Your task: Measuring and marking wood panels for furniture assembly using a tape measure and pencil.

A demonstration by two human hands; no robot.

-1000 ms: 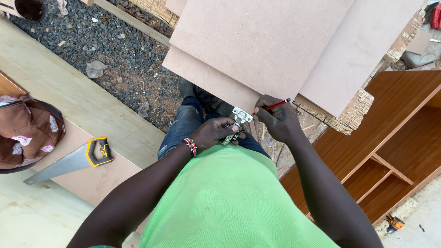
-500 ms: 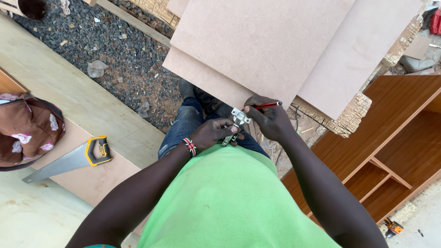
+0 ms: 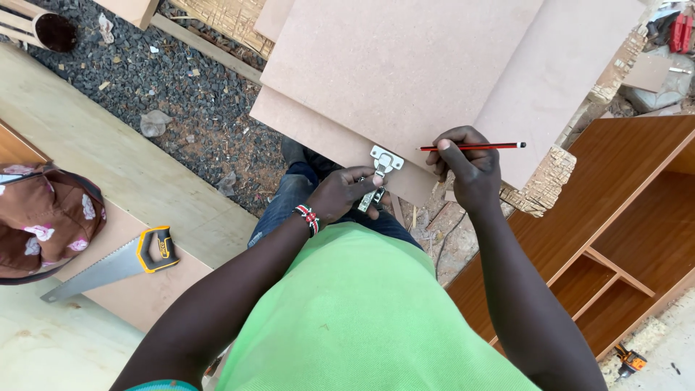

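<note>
A metal hinge lies against the near edge of the lower board, its flat plate on the board face and its arm hanging off the edge toward the person, so its long axis runs across that edge, from the board back to the body. The left hand is closed on the hinge arm from below and is the nearer hand, touching it. The right hand is just to the right of the hinge, apart from it, fingers pinched around a red pencil that lies almost level, along the board edge, one end by the fingertips and the dark end pointing right. A second board is stacked on the lower one, with a third overlapping at the right. Beyond the left edge is gravel; lower left a handsaw rests on a pale panel beside a brown bag. At right stands a brown cabinet, shelves open.
</note>
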